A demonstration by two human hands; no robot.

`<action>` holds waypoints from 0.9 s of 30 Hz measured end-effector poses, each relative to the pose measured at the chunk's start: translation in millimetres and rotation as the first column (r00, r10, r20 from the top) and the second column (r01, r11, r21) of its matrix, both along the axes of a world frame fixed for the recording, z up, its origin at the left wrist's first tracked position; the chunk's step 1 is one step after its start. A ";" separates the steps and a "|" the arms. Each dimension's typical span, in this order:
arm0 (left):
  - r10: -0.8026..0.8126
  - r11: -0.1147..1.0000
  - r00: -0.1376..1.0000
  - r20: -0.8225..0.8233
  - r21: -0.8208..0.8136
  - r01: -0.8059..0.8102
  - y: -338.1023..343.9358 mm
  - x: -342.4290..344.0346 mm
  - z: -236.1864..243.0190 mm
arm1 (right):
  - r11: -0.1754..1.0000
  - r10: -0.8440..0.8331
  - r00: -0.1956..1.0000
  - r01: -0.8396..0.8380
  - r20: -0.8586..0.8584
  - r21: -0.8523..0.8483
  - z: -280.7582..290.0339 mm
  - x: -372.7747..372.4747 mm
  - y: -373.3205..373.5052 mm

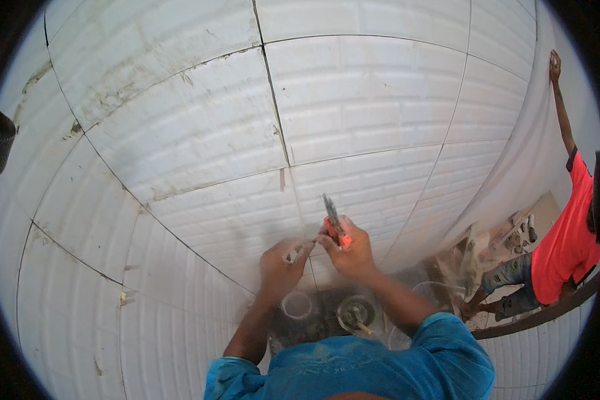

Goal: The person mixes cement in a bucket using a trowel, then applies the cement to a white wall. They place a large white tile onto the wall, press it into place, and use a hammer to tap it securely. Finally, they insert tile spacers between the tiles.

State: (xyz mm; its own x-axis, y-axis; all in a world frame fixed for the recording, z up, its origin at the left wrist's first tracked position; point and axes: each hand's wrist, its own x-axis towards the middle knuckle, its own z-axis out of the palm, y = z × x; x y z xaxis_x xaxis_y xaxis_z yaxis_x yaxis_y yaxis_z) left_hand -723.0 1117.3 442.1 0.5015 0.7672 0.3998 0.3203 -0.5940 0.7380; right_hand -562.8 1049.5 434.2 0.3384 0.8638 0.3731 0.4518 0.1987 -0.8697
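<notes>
My right hand (350, 253) grips a red-handled tool (335, 227) with a dark, dusty blade pointing upward, held in front of the white tiled wall (360, 100). Just to its left, my left hand (283, 263) has its thumb and fingertips closed around something small and dark near the tool; I cannot make out what it is. Dark joint lines cross the tiles, and grey smudges mark some of them, mostly at the upper left.
Below my hands sit a round clear container (297, 305) and a round container of grey mixture (351, 313) with a stick in it. At right, a person in a red shirt (560, 233) reaches up to the wall, near scattered items (513, 237) and a curved dark edge (547, 313).
</notes>
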 end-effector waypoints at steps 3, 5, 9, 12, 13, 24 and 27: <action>0.014 0.983 0.999 0.038 -0.184 -0.007 0.8 -4.1 -17.4 | 1.000 -0.004 1.000 0.004 -0.008 0.016 -12.7 -7.2 3.1; -0.024 0.978 0.998 0.052 -0.207 0.035 2.1 -8.1 -28.8 | 0.998 -0.030 0.999 0.028 -0.041 -0.052 -17.9 -9.3 1.7; -0.157 0.987 0.983 0.093 -0.001 0.158 5.4 -12.7 -48.0 | 0.971 -0.073 0.994 0.052 -0.082 -0.232 -24.9 -12.2 -8.5; -0.228 0.956 0.974 0.002 0.193 0.223 6.0 -16.0 -54.9 | 0.979 -0.037 0.933 -0.039 -0.359 -0.201 -28.9 -14.5 -15.1; -0.254 0.940 0.964 -0.079 0.214 0.265 6.4 -17.0 -55.9 | 0.976 -0.020 0.855 -0.096 -0.518 -0.195 -30.0 -14.6 -15.7; -0.267 0.960 0.963 0.021 0.087 0.264 1.5 -36.4 -47.6 | 0.972 0.079 0.840 -0.185 -0.536 -0.147 -22.6 -21.0 -10.4; -0.208 0.966 0.976 0.065 -0.142 0.216 -3.5 -42.1 -38.4 | 0.966 0.080 0.894 -0.178 -0.441 -0.185 -24.3 -24.7 -6.6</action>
